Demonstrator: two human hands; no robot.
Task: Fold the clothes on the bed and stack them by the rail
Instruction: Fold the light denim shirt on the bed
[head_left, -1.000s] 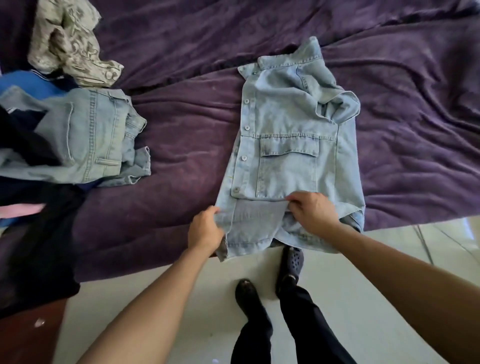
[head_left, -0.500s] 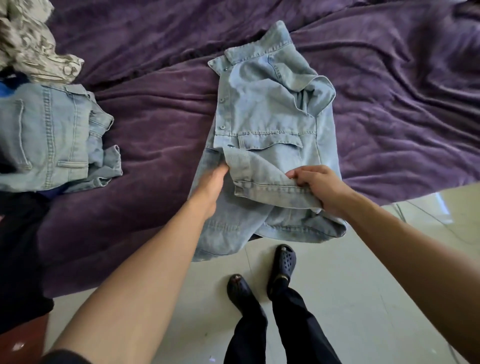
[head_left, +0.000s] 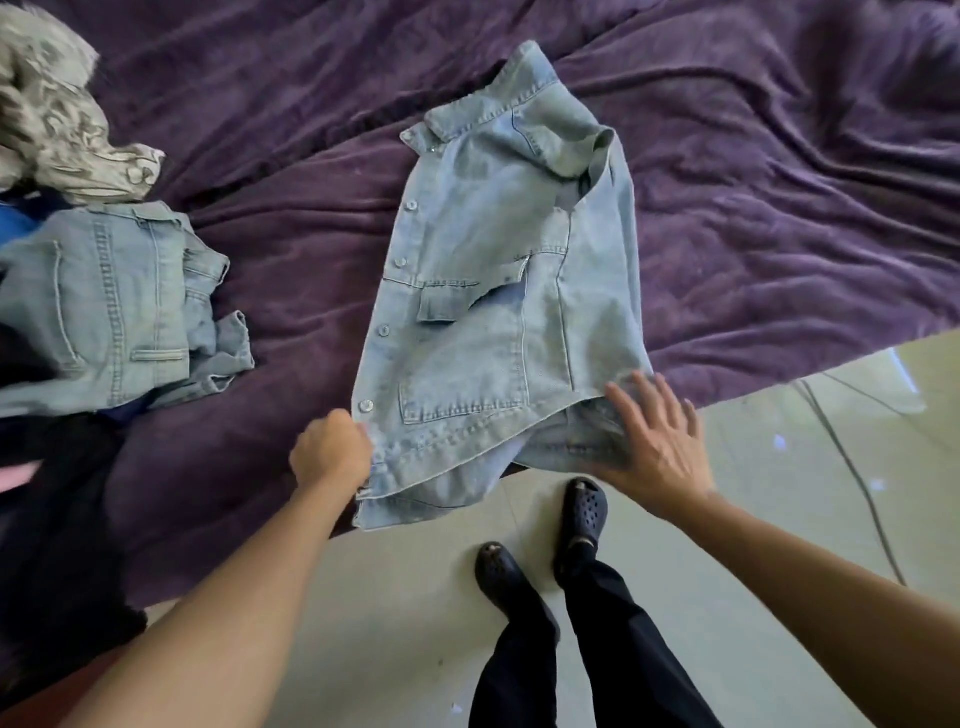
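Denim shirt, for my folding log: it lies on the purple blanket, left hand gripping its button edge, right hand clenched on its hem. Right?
No: the head view shows the right hand open, fingers spread, at the hem of the denim shirt. Rest holds.

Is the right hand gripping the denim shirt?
No, the right hand has its fingers straight and spread over the lower corner of the denim shirt.
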